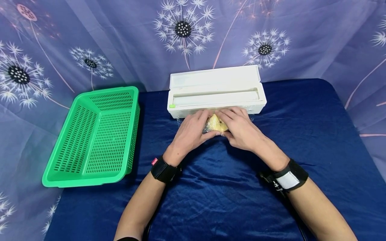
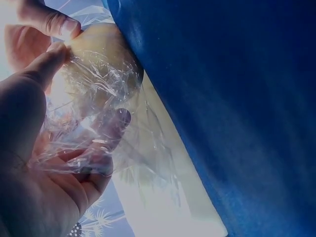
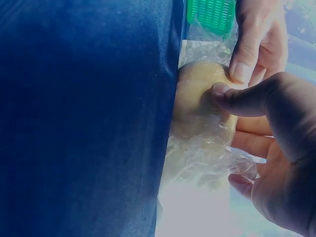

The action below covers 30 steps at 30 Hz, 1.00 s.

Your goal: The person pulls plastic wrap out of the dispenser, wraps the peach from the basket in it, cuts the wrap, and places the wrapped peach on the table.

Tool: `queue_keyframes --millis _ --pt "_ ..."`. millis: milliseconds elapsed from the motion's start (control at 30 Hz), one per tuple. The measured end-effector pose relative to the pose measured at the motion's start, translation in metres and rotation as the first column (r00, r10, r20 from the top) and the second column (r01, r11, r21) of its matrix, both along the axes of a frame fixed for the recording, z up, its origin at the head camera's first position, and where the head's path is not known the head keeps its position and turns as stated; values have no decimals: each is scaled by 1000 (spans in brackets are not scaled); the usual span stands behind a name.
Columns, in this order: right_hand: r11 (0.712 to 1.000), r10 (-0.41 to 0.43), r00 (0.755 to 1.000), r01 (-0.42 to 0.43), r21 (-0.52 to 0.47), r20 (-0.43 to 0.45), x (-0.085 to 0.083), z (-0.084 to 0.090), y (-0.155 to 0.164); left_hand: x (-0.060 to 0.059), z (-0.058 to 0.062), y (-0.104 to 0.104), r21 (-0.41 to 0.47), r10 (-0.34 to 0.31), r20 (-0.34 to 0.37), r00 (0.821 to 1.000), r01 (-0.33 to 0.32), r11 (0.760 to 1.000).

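Just beside box edge (image 1: pixel 216 106) (wrapped item (image 1: pixel 216 124))

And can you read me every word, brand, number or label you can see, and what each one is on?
Red tag on the left wrist's black strap: white lettering, too small and blurred to read.
No other text can be made out, including on the white box, the wrapped yellow item and the green basket.

Black left wristband (image 1: pixel 164 170) with red tag (image 1: pixel 154 161), black right wristband (image 1: pixel 298 170) with white patch (image 1: pixel 287 180), dark sleeve edge (image 1: pixel 128 239).
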State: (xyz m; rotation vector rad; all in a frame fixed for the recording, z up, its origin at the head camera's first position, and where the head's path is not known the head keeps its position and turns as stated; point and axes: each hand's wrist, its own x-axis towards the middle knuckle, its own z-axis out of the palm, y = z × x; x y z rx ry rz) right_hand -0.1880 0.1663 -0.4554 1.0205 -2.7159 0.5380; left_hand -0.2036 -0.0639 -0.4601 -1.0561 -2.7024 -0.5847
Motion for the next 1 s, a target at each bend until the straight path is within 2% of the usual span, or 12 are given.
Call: queue_keyframes --millis 233,500,1000 --pt "1000 -16 1000 17 -14 21 0 0 0 -1 1 -1 9 -5 9 1000 5 1000" --pt "999 -1 1000 0 -45 -31 -1 0 1 -2 1 -2 10 -10 16 1000 10 1000" --pt "999 23 997 -26 -44 -69 -5 2 1 -4 0 -3 1 -4 22 1000 4 1000"
